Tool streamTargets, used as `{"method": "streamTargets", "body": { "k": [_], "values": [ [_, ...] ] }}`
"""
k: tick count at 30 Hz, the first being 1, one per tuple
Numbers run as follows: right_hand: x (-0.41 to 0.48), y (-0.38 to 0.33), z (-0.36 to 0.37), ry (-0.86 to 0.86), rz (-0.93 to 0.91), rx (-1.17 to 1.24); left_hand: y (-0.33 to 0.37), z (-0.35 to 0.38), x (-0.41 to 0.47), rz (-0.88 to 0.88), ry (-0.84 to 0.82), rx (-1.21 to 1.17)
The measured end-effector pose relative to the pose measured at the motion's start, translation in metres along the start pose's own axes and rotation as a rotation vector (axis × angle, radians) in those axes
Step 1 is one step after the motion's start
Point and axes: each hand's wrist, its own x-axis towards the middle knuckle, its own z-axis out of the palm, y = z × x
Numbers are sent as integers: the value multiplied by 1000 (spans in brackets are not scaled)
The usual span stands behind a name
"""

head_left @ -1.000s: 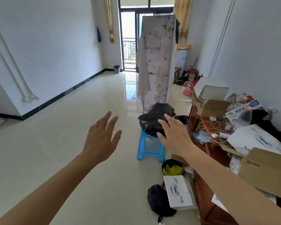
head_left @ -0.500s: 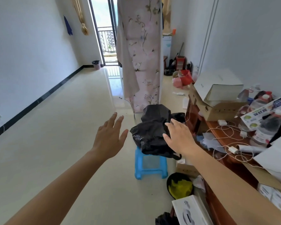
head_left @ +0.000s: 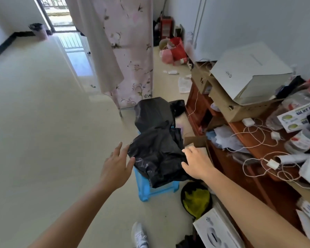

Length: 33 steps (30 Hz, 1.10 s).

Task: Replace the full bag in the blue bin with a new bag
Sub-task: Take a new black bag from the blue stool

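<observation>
**Both hands closing on the black bags on the blue stool**

You have moved in since a second ago: the pile of black bags (head_left: 156, 140) that sat well ahead of you down the room now lies right between your hands, and your view has tipped down onto it. That puts you at the start of the job, at the point of taking hold of a bag, with nothing lifted yet

Your left hand (head_left: 117, 167) is spread, fingers apart, its fingertips just at the left edge of the crumpled plastic; whether it touches is hard to say. Your right hand (head_left: 197, 162) is also open, palm down, fingers loosely together, resting against or just beside the right side of the pile. Neither hand pinches anything

The bags lie heaped on a blue stool (head_left: 150, 188) beside the wooden desk (head_left: 254, 165). What you are working on looks like a stool, not a bin; no blue bin can be made out with certainty. A dark round bin (head_left: 196, 199) with something yellow inside stands on the floor just right of the stool, below your right forearm. I would guess the pile holds the fresh bags, so the next move calls for gripping one sheet and separating it from the rest, since thin plastic tends to cling
</observation>
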Motion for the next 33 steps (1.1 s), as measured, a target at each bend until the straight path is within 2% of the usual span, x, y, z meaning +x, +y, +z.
{"method": "streamTargets", "body": {
  "k": [6,13,20,22,26,29,33],
  "values": [
    [72,6,51,-102,217,148,-19,67,106,23,-180,-73],
    [169,34,155,-76,373,252,-35,205,177,52,-293,-44],
    [203,45,244,-102,667,480,-57,315,186,-115,-435,-22],
    [200,47,252,-120,681,567,-58,321,182,-176,-465,-24],
    [198,55,246,-179,646,578,-54,304,182,-160,-365,-40],
    [199,48,211,-229,527,531,-46,260,187,-131,-234,-33],
    [203,8,149,-123,239,431,-40,172,188,-156,-4,-13]
  ]
}}
